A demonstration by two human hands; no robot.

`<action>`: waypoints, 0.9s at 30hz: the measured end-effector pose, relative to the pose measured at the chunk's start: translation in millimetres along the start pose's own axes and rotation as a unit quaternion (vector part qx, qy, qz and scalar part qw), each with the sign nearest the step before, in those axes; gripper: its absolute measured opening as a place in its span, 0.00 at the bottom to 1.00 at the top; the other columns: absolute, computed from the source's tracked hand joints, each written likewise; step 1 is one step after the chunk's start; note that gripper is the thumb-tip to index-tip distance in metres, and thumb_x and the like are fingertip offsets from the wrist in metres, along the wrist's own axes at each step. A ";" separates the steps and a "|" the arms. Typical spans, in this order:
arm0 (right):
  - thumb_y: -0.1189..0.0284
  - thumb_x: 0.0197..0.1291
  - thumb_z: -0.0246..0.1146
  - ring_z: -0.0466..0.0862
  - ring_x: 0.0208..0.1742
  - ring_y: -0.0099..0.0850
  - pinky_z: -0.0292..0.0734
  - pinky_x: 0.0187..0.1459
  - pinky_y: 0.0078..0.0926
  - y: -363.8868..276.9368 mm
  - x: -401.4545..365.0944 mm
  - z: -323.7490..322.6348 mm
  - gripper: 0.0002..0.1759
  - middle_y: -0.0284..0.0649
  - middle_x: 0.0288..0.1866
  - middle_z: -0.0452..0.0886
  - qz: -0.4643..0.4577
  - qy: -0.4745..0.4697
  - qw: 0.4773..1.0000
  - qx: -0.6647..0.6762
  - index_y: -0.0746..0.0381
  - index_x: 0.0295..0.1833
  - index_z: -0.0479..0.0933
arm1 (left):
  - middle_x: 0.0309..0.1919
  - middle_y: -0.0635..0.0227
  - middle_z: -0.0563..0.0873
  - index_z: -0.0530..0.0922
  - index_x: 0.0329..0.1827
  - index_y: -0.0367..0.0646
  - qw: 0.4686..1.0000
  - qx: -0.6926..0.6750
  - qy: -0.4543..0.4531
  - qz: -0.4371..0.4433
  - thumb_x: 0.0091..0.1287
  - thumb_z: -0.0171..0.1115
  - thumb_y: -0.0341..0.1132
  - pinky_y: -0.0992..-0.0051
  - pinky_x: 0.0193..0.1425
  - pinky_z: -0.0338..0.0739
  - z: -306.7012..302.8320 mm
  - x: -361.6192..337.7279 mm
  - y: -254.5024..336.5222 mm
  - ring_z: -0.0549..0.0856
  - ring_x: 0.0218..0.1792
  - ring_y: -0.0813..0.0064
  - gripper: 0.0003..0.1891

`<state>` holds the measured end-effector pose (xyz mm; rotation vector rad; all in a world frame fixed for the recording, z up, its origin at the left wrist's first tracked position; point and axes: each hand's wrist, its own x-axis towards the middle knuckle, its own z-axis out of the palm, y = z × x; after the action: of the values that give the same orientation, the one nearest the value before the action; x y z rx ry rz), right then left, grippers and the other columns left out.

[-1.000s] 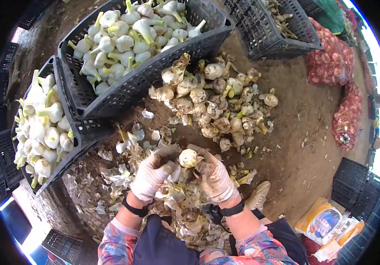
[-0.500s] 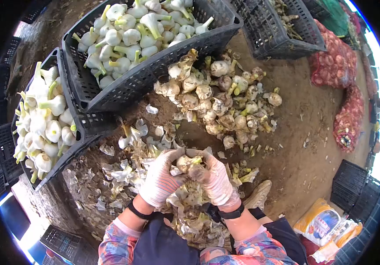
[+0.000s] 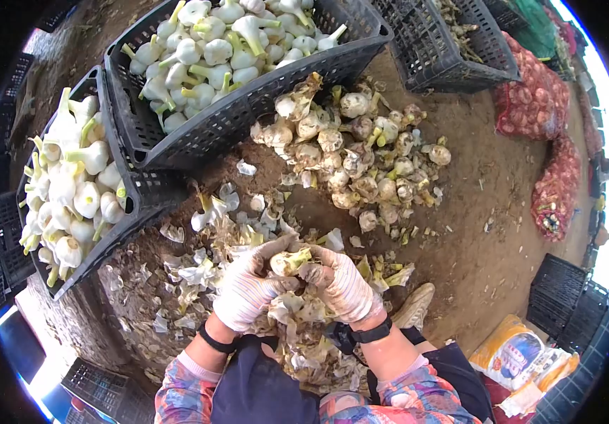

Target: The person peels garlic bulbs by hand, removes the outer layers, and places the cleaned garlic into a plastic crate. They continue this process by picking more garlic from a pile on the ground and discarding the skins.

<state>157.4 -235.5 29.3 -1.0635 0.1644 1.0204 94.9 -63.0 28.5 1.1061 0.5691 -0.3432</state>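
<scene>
Both of my hands wear dirt-stained striped gloves and meet at the centre of the head view. My left hand (image 3: 253, 283) is closed round a garlic bulb (image 3: 289, 262), whose pale, greenish stem end shows between the fingers. My right hand (image 3: 341, 283) grips the same bulb from the other side, thumb and fingers pressed against it. Loose peeled skins (image 3: 198, 272) lie beneath and to the left of the hands. Beyond them is a pile of dirty, unpeeled garlic bulbs (image 3: 364, 164) on the ground.
Two black crates (image 3: 248, 99) (image 3: 92, 261) of white, cleaned garlic stand at upper left and left. Another crate (image 3: 446, 63) is at the top right. Red net bags (image 3: 534, 99) lie at the right, with a stacked black crate (image 3: 557, 286) and a printed yellow sack (image 3: 516, 353) below.
The bulb has turned and shifted slightly left between my hands, showing its pale stem end. A light skin flake now shows just above the hands. The view has shifted slightly.
</scene>
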 end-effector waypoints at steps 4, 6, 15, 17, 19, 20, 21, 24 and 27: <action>0.58 0.65 0.66 0.79 0.50 0.20 0.74 0.53 0.22 6.3 3.6 -3.4 0.27 0.33 0.50 0.83 0.018 -0.026 0.999 -0.024 0.65 0.62 0.75 | 0.56 0.61 0.83 0.72 0.65 0.31 0.991 -0.118 -0.006 -0.059 0.50 0.81 0.31 0.76 0.50 0.81 -3.3 -5.8 12.0 0.84 0.50 0.75 0.38; 0.58 0.64 0.68 0.80 0.51 0.22 0.75 0.53 0.23 3.7 4.5 -1.4 0.30 0.34 0.53 0.82 0.042 -0.036 0.998 0.027 0.66 0.64 0.74 | 0.55 0.61 0.83 0.72 0.65 0.32 0.990 -0.132 0.000 -0.054 0.50 0.81 0.31 0.75 0.50 0.81 -2.0 -6.9 14.8 0.84 0.49 0.75 0.39; 0.76 0.62 0.58 0.80 0.42 0.30 0.76 0.47 0.30 16.3 8.7 15.8 0.12 0.42 0.40 0.81 -0.123 0.048 0.955 -0.265 0.69 0.51 0.76 | 0.44 0.65 0.85 0.72 0.67 0.35 0.991 -0.124 0.009 -0.057 0.69 0.63 0.43 0.75 0.39 0.82 -16.0 -9.4 -11.9 0.84 0.35 0.76 0.28; 0.77 0.61 0.58 0.80 0.43 0.32 0.76 0.47 0.31 23.4 9.8 14.5 0.13 0.44 0.40 0.81 -0.172 0.060 0.922 -0.341 0.69 0.51 0.76 | 0.32 0.67 0.84 0.74 0.65 0.37 0.961 -0.257 -0.007 -0.101 0.75 0.51 0.50 0.77 0.27 0.76 -15.6 -9.6 -17.6 0.80 0.24 0.78 0.27; 0.79 0.59 0.58 0.82 0.47 0.40 0.77 0.51 0.32 25.4 6.0 16.1 0.14 0.48 0.45 0.82 -0.177 0.070 0.904 -0.383 0.69 0.51 0.78 | 0.33 0.69 0.84 0.73 0.66 0.37 0.973 -0.196 -0.019 -0.117 0.70 0.54 0.57 0.78 0.28 0.76 -21.9 -6.5 -15.2 0.80 0.25 0.79 0.33; 0.79 0.59 0.58 0.82 0.47 0.40 0.77 0.51 0.32 25.2 4.7 15.4 0.14 0.48 0.45 0.82 -0.176 0.069 0.904 -0.383 0.69 0.51 0.78 | 0.34 0.71 0.84 0.72 0.67 0.37 0.981 -0.134 -0.032 -0.134 0.66 0.58 0.65 0.79 0.29 0.75 -25.9 -6.0 -14.5 0.79 0.27 0.81 0.40; 0.80 0.60 0.59 0.83 0.49 0.39 0.77 0.53 0.31 24.4 3.8 14.1 0.15 0.47 0.47 0.82 -0.149 0.080 0.925 -0.341 0.69 0.53 0.78 | 0.33 0.72 0.84 0.73 0.66 0.36 0.997 -0.001 -0.007 -0.074 0.69 0.56 0.63 0.80 0.30 0.73 -27.7 -3.7 -12.8 0.79 0.26 0.82 0.38; 0.82 0.61 0.61 0.83 0.51 0.37 0.76 0.56 0.30 29.2 5.3 9.2 0.16 0.46 0.50 0.83 -0.163 0.094 0.913 -0.362 0.67 0.55 0.79 | 0.41 0.69 0.85 0.75 0.63 0.35 0.995 0.064 0.071 0.025 0.67 0.65 0.39 0.81 0.43 0.78 -11.2 -15.8 -5.9 0.82 0.37 0.82 0.24; 0.84 0.55 0.55 0.83 0.51 0.38 0.76 0.55 0.31 18.0 -1.4 17.5 0.18 0.48 0.50 0.82 -0.219 0.041 0.884 -0.411 0.70 0.53 0.78 | 0.46 0.67 0.85 0.75 0.63 0.34 0.979 0.198 0.030 0.026 0.61 0.69 0.30 0.79 0.50 0.79 -21.0 -18.8 -5.7 0.83 0.43 0.80 0.26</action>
<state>137.1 -220.8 27.6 -1.8139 -0.4737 0.6157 71.3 -46.6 28.5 1.5167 0.5358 -0.3879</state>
